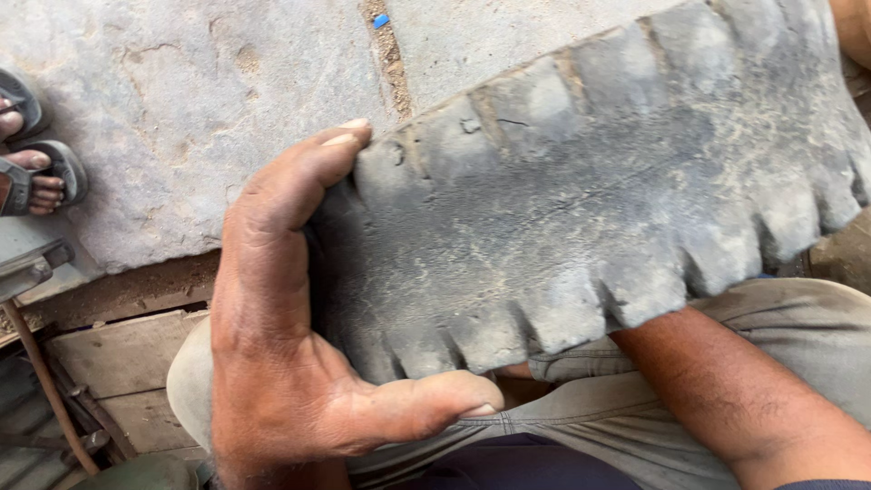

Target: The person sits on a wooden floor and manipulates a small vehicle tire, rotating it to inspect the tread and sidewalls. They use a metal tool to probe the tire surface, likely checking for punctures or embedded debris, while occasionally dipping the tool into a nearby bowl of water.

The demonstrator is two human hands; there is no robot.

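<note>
Rubber tyre (599, 209), grey, dusty, worn lugs along both edges; lies across the person's lap, over grey trousers (798, 336). Left hand (290, 336) clamped on the tyre's near end, fingers over the far edge, thumb along the near one. Right hand hidden under the tyre; forearm alone shows, grip cannot be told. Beyond the tyre: concrete floor (163, 109), sandalled feet (36, 172) of another person.

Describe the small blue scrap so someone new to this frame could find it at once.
Start from the big worn tyre that the left hand grips across the lap. Above its top edge, a dirt-filled joint runs between two grey paving slabs. The blue scrap lies in that joint near the top of the frame, the only bright blue thing among grey stone and brown dirt.
</note>
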